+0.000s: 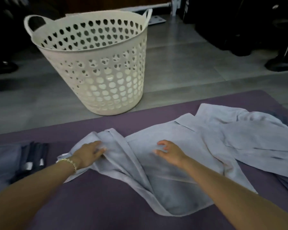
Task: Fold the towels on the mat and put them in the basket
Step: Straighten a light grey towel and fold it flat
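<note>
A pale lilac towel (164, 188) lies rumpled across the purple mat (90, 205) in front of me. My left hand (88, 153) rests on its bunched left edge, fingers curled into the cloth. My right hand (169, 151) hovers over the towel's middle, fingers loosely bent and holding nothing. More pale towels (239, 130) lie loosely spread to the right. The cream basket (96, 63) with heart-shaped holes stands on the floor beyond the mat, and what shows of its inside is bare.
A stack of folded dark and grey towels (23, 160) sits at the mat's left edge. Grey tiled floor (189, 67) surrounds the basket. Dark furniture and a black stand (282, 62) fill the back right.
</note>
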`<state>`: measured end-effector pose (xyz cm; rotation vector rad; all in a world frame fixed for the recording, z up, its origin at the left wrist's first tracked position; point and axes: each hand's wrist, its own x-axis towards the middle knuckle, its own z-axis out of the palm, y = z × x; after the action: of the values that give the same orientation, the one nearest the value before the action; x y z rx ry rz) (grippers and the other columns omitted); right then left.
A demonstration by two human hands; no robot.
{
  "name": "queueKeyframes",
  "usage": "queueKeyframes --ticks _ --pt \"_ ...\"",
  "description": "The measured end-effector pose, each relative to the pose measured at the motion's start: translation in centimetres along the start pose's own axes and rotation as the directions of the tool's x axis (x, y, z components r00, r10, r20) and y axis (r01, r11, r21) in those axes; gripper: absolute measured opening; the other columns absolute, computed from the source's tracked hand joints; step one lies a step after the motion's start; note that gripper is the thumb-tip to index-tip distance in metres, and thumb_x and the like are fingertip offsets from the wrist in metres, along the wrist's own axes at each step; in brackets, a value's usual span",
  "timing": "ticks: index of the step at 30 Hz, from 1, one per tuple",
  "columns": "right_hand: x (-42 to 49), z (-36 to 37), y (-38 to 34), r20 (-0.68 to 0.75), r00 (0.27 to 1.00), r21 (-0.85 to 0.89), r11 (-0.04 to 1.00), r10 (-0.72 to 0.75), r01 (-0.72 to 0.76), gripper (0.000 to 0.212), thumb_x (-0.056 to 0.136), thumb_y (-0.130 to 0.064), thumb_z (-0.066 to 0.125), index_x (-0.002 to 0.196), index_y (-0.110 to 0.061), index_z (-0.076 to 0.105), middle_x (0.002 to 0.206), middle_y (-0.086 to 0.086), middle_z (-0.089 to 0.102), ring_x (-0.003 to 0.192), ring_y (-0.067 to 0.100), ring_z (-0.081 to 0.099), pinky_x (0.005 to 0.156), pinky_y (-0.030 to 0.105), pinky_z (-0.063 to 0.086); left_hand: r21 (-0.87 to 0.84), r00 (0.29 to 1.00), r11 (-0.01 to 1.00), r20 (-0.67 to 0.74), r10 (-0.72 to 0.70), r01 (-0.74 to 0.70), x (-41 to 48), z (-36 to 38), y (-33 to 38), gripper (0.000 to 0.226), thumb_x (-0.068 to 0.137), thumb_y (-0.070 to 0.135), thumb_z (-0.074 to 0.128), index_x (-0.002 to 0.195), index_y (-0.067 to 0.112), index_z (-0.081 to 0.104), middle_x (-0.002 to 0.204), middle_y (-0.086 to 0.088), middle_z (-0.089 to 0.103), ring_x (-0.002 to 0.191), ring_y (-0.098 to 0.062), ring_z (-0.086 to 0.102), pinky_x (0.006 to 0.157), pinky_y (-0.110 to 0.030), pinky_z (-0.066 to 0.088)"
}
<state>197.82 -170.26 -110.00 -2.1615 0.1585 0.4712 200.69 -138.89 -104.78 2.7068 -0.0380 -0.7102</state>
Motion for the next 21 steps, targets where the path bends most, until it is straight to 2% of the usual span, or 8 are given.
queueKeyframes --ticks 4,9,11,13,15,17,19,21 --pt "1.2 3.5 -4.0 0.14 0.988 -0.065 0.996 0.069 -0.06 0.054 0.088 -0.04 0.063 0.133 -0.015 0.047 0.139 0.002 0.048 0.124 0.019 0.049 0.101 0.025 0.037 -0.057 0.998 0.997 0.021 -0.052 0.053 -2.5 -1.7 -3.2 0.057 0.099 0.044 0.036 0.147 0.016 0.029 0.151 -0.002 0.034 0.138 -0.02 0.034 0.111 -0.027 0.022" --pt "2.0 7.2 -8.3 0.209 0.971 0.033 0.992 0.115 -0.124 0.056 0.089 -0.036 0.063 0.135 -0.012 0.042 0.132 0.001 0.048 0.118 0.017 0.051 0.094 0.023 0.039 -0.519 0.984 0.84 0.011 -0.18 0.159 -3.0 1.2 -5.4 0.029 0.102 0.024 0.036 0.121 0.007 0.049 0.118 0.0 0.051 0.125 -0.018 0.042 0.086 -0.007 0.028" --pt "2.7 9.0 -8.5 0.228 0.965 0.113 0.981 0.129 -0.157 0.061 0.089 -0.039 0.062 0.139 -0.013 0.037 0.136 0.0 0.047 0.119 0.018 0.051 0.097 0.025 0.04 -0.622 0.981 0.767 0.009 -0.192 0.156 -2.8 2.7 -6.6 0.027 0.103 0.022 0.033 0.116 0.009 0.051 0.116 -0.001 0.049 0.128 -0.021 0.04 0.094 -0.012 0.03" --pt "2.9 10.4 -8.7 0.229 0.955 0.141 0.964 0.189 -0.225 0.07 0.088 -0.045 0.062 0.144 -0.016 0.03 0.139 0.001 0.044 0.125 0.021 0.048 0.097 0.027 0.04 -0.648 0.98 0.744 0.016 -0.2 0.162 -3.2 3.9 -7.7 0.043 0.103 0.029 0.03 0.136 0.004 0.041 0.136 -0.008 0.044 0.137 -0.026 0.032 0.107 -0.024 0.024" --pt "3.0 11.4 -9.5 0.222 0.958 0.239 0.943 0.18 -0.233 0.042 0.089 -0.039 0.062 0.125 -0.02 0.05 0.111 0.001 0.055 0.101 0.02 0.058 0.079 0.025 0.044 -0.678 0.976 0.717 -0.001 -0.216 0.158 -3.5 4.6 -8.5 0.049 0.103 0.033 0.029 0.142 0.005 0.035 0.149 -0.011 0.035 0.139 -0.025 0.029 0.11 -0.025 0.021" --pt "2.9 12.1 -10.9 0.227 0.969 0.358 0.916 0.1 -0.178 0.004 0.092 -0.025 0.061 0.096 -0.022 0.06 0.073 0.002 0.052 0.065 0.015 0.048 0.059 0.02 0.04 -0.765 0.977 0.621 0.051 -0.205 0.17 -3.4 4.8 -9.2 0.049 0.103 0.036 0.026 0.144 0.01 0.034 0.15 -0.007 0.034 0.138 -0.018 0.029 0.112 -0.027 0.018" --pt "2.5 12.7 -12.2 0.297 0.955 0.399 0.906 0.015 -0.138 0.011 0.095 -0.016 0.057 0.1 -0.02 0.066 0.062 -0.002 0.046 0.057 0.009 0.04 0.056 0.018 0.04 -0.85 0.978 0.494 0.103 -0.182 0.182 -3.2 4.6 -10.0 0.049 0.102 0.042 0.024 0.145 0.019 0.032 0.151 0.0 0.035 0.135 -0.011 0.03 0.113 -0.03 0.017" --pt "1.8 13.6 -13.2 0.407 0.913 0.314 0.944 -0.037 -0.101 0.016 0.094 -0.019 0.058 0.105 -0.015 0.069 0.061 -0.007 0.048 0.056 0.006 0.043 0.059 0.017 0.041 -0.873 0.971 0.462 0.048 -0.235 0.155 -2.9 4.2 -10.6 0.053 0.101 0.046 0.028 0.146 0.019 0.03 0.151 -0.003 0.034 0.137 -0.016 0.031 0.112 -0.032 0.02"
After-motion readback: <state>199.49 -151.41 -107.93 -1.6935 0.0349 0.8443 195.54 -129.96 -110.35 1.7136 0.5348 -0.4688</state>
